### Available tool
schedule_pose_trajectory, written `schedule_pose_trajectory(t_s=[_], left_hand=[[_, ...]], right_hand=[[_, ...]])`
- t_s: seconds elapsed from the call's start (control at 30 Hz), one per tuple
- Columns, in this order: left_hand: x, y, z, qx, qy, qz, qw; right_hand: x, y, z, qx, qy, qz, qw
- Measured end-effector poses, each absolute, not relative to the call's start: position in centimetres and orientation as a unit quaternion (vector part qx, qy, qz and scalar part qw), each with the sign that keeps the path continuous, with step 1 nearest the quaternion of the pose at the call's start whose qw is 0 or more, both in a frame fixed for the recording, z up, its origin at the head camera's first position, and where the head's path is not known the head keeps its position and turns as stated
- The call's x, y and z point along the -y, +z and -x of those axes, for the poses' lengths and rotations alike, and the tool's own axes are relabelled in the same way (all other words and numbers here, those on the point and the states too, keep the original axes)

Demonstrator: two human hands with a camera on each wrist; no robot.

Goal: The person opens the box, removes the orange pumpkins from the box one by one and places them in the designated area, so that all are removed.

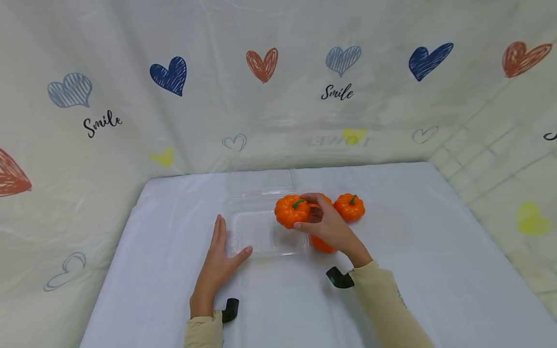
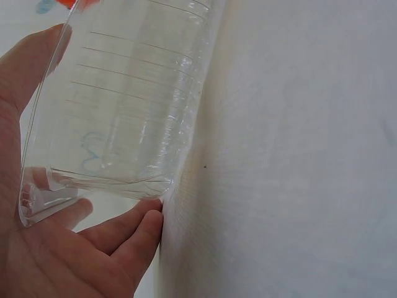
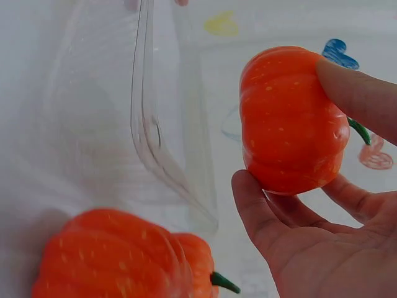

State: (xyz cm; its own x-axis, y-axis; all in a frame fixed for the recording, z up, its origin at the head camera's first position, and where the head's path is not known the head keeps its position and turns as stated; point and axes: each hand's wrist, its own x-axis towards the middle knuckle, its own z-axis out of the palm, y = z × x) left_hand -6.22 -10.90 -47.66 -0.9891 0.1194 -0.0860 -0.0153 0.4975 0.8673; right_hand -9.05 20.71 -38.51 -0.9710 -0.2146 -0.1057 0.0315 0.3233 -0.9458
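My right hand [image 1: 328, 224] grips a small orange pumpkin [image 1: 290, 211] with a green stem, between thumb and fingers. In the head view the pumpkin overlaps the right side of a clear plastic container [image 1: 254, 232], whose lid [image 1: 260, 182] lies opened toward the back. The right wrist view shows the held pumpkin [image 3: 291, 121] raised beside the container's rim [image 3: 144, 124]. At the container's left front corner, my left hand [image 1: 222, 263] has its fingers extended and thumb spread along the near edge. In the left wrist view its fingers [image 2: 133, 233] lie against the container's corner.
Another orange pumpkin [image 1: 349, 208] sits on the white table [image 1: 417, 270] to the right of the container. More pumpkins, one of them low [image 1: 323, 244], are partly hidden behind my right hand. A white sheet printed with hearts [image 1: 169, 75] hangs behind the table.
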Motion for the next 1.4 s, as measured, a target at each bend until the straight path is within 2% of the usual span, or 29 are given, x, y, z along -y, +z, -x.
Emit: schedule_pose_trajectory(t_s=[0.27,0.77,1.4], left_hand=[[10.9,-47.6,6.1,-0.864,0.499,-0.035,0.062],[10.9,-47.8,6.2,-0.866,0.494,-0.037,0.066],[11.0,-47.7,6.3,-0.861,0.501,-0.039,0.072]], right_hand=[[-23.2,-37.8,8.4,-0.816,-0.567,0.041,0.101],[-29.1,-36.0,7.0,-0.844,-0.534,0.003,0.055],[-33.6,-38.0,4.3,-0.863,-0.501,-0.032,0.056]])
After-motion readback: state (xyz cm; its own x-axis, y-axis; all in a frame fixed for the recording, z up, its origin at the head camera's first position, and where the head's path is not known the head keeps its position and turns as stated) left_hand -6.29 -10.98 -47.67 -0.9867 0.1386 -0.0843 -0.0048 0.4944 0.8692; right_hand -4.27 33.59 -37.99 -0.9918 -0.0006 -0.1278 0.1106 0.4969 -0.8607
